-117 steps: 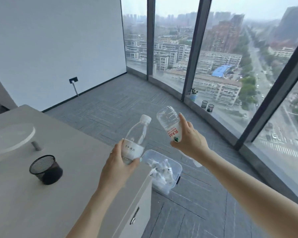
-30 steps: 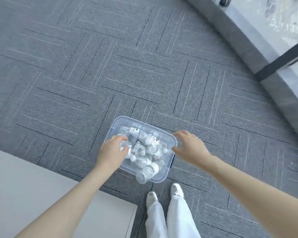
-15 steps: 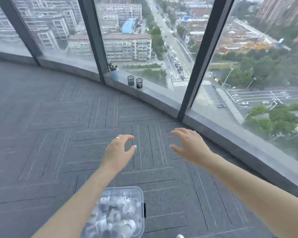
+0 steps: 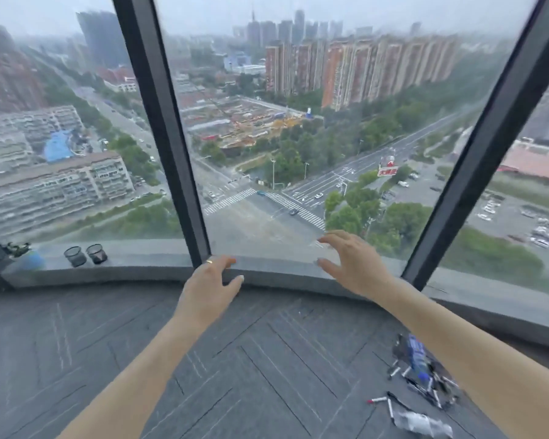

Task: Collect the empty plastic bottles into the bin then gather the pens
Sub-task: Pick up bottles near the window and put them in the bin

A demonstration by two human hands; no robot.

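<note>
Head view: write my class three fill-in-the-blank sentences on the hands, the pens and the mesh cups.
1. Both hands, left hand and right hand, hold ____.
2. The scattered pens lie on the carpet on the person's ____ side.
3. ____ mesh cups stand on the window sill.
Missing: nothing; right; two

A high-rise office room: grey carpet tiles (image 4: pixel 267 359), curved floor-to-ceiling windows (image 4: pixel 330 137) overlooking city streets.
</note>
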